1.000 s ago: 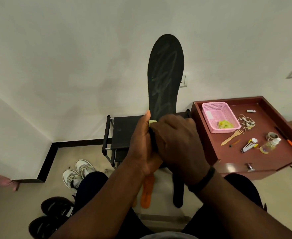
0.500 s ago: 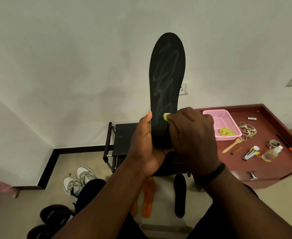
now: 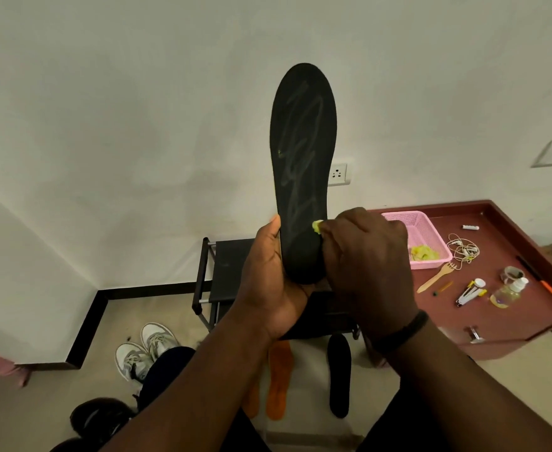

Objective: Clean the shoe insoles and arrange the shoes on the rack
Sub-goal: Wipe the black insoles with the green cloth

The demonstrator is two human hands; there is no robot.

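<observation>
I hold a long black insole [image 3: 302, 151] upright in front of the wall, its surface streaked with grey wipe marks. My left hand [image 3: 269, 285] grips its heel end from the left. My right hand [image 3: 365, 256] presses a small yellow-green cloth [image 3: 317, 226] against the insole's lower right edge; most of the cloth is hidden in my fingers. Behind my hands stands a low black shoe rack [image 3: 225, 269]. On the floor lie two orange insoles [image 3: 279, 380] and another black insole [image 3: 339, 376].
White sneakers [image 3: 144, 349] sit on the floor at left, black shoes [image 3: 100, 419] nearer me. A maroon table [image 3: 509, 308] at right holds a pink basket [image 3: 421, 236], earphones, a wooden fork, a small bottle and small tools. Wall sockets are behind.
Both hands have raised the insole higher. My right hand with the cloth has slid up from the heel end to the insole's lower right edge.
</observation>
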